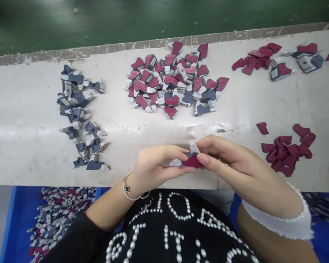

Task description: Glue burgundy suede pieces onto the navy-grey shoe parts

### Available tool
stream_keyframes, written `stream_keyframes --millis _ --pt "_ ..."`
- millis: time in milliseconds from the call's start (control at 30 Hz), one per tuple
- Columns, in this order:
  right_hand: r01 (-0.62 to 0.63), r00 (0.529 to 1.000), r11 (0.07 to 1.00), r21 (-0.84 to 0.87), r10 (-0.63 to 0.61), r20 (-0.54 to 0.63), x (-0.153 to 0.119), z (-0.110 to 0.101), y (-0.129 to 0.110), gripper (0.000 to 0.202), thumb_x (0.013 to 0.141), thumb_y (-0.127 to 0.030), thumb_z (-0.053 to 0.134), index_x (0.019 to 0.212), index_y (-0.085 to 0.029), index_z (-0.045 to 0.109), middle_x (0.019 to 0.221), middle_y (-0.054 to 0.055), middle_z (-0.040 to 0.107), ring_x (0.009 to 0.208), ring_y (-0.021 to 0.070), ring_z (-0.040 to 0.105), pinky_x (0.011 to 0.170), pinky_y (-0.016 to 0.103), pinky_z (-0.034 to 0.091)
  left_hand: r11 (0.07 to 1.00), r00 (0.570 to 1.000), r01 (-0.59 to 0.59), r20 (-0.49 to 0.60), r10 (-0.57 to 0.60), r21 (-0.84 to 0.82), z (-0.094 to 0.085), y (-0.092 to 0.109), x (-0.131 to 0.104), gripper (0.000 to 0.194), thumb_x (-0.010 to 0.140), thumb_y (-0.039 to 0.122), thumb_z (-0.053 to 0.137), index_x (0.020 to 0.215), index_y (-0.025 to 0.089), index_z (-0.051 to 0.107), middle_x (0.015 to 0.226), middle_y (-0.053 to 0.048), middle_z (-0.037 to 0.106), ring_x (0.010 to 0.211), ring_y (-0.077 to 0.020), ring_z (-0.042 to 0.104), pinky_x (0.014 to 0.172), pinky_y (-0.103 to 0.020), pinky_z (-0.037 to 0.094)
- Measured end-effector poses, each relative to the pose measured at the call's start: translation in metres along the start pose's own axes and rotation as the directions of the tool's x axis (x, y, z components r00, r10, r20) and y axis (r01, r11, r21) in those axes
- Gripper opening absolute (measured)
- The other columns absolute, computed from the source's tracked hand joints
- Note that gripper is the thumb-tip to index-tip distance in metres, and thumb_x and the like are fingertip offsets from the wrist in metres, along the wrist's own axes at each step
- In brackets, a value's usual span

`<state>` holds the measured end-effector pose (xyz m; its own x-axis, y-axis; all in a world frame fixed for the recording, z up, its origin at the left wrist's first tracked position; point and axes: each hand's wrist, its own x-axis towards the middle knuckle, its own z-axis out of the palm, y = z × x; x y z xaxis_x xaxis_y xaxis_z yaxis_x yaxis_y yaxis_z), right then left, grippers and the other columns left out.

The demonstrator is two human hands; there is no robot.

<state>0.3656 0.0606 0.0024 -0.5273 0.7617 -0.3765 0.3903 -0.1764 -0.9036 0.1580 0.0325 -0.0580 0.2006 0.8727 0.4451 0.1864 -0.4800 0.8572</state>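
Between my two hands, above the near edge of the white table [159, 137], is a small plastic part [192, 160] with a dark red face, a grey-blue body and pale grey ends. My left hand [156, 164] pinches it from the left side, thumb and fingers closed on it. From the right, my right hand [222, 159] grips the same part, its thumb pressing on the red face. Fingers hide some of its edges. A thin metal-tipped tool [224, 130] lies just beyond my right hand.
A pile of red-faced parts [170, 80] lies beyond my hands. Grey parts without red [76, 95] are at left. Loose red pieces [287, 155] lie at right, more red pieces [260, 54] behind them. A blue bin [12, 223] of parts stands below left.
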Motion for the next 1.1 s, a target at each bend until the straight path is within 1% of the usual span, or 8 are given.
stream_keyframes --millis 300,433,567,633,700,800,900,1100 --pt "0.030 0.999 0.994 -0.107 -0.033 -0.027 0.000 0.004 0.002 0.023 0.108 -0.036 0.047 0.092 -0.024 0.058 0.081 -0.003 0.063 0.070 0.0134 0.058 0.061 0.028 0.045 0.999 1.000 -0.027 -0.003 0.027 0.034 0.000 -0.001 -0.004 0.025 0.080 0.029 0.085 0.092 0.018 0.066 0.093 -0.006 0.083 0.083 -0.0157 0.081 0.076 -0.018 0.069" --pt "0.024 0.998 0.984 -0.178 -0.035 -0.060 -0.002 0.009 0.002 0.024 0.108 -0.033 0.046 0.087 -0.024 0.052 0.084 -0.002 0.064 0.074 0.0146 0.060 0.063 0.030 0.044 0.999 1.000 -0.029 -0.009 0.030 0.044 0.002 -0.001 -0.004 0.023 0.082 0.030 0.084 0.091 0.018 0.067 0.093 -0.006 0.083 0.083 -0.0158 0.081 0.077 -0.018 0.069" --pt "0.027 0.996 0.971 -0.236 -0.047 -0.077 -0.005 0.014 0.000 0.026 0.108 -0.034 0.045 0.087 -0.023 0.055 0.078 -0.003 0.060 0.068 0.0138 0.056 0.059 0.030 0.043 0.997 0.998 -0.062 0.010 0.061 0.050 0.002 -0.002 -0.005 0.022 0.081 0.026 0.085 0.092 0.019 0.067 0.092 -0.005 0.082 0.085 -0.0159 0.081 0.077 -0.019 0.069" --pt "0.037 0.994 0.966 -0.255 -0.062 -0.092 -0.006 0.014 -0.001 0.026 0.108 -0.034 0.045 0.089 -0.023 0.059 0.077 -0.003 0.060 0.068 0.0136 0.057 0.060 0.029 0.043 0.998 0.998 -0.057 0.008 0.057 0.038 0.001 -0.003 -0.006 0.022 0.080 0.024 0.085 0.093 0.020 0.067 0.095 -0.004 0.082 0.086 -0.0162 0.081 0.076 -0.020 0.070" --pt "0.069 0.991 0.966 -0.250 -0.095 -0.095 -0.007 0.013 0.000 0.023 0.109 -0.034 0.045 0.096 -0.024 0.061 0.081 -0.002 0.063 0.071 0.0138 0.059 0.062 0.029 0.045 1.000 1.000 -0.008 -0.010 0.008 -0.016 0.001 -0.003 -0.007 0.024 0.079 0.024 0.086 0.095 0.021 0.068 0.098 -0.004 0.082 0.086 -0.0166 0.081 0.077 -0.022 0.070" --pt "0.120 0.991 0.969 -0.218 -0.129 -0.028 -0.010 0.010 0.001 0.015 0.109 -0.031 0.046 0.116 -0.026 0.058 0.092 -0.001 0.067 0.082 0.0158 0.066 0.066 0.027 0.050 0.993 0.998 0.053 -0.028 -0.056 -0.105 0.001 -0.003 -0.007 0.028 0.077 0.022 0.088 0.097 0.020 0.068 0.098 -0.004 0.082 0.087 -0.0177 0.081 0.081 -0.024 0.070" --pt "0.140 0.990 0.964 -0.226 -0.141 0.012 -0.012 0.009 0.003 0.019 0.108 -0.028 0.046 0.126 -0.027 0.054 0.102 0.002 0.069 0.092 0.0188 0.068 0.073 0.028 0.053 0.995 0.999 0.034 -0.030 -0.037 -0.091 0.002 -0.002 -0.007 0.029 0.077 0.021 0.088 0.097 0.019 0.067 0.093 -0.005 0.082 0.089 -0.0184 0.081 0.082 -0.025 0.070" --pt "0.130 0.990 0.949 -0.286 -0.142 -0.023 -0.015 0.010 0.004 0.019 0.108 -0.027 0.046 0.124 -0.026 0.056 0.108 0.003 0.068 0.094 0.0186 0.068 0.078 0.029 0.054 1.000 0.999 -0.025 -0.026 0.026 0.004 0.003 -0.001 -0.006 0.029 0.079 0.024 0.086 0.100 0.020 0.066 0.094 -0.002 0.082 0.088 -0.0161 0.081 0.079 -0.022 0.069"
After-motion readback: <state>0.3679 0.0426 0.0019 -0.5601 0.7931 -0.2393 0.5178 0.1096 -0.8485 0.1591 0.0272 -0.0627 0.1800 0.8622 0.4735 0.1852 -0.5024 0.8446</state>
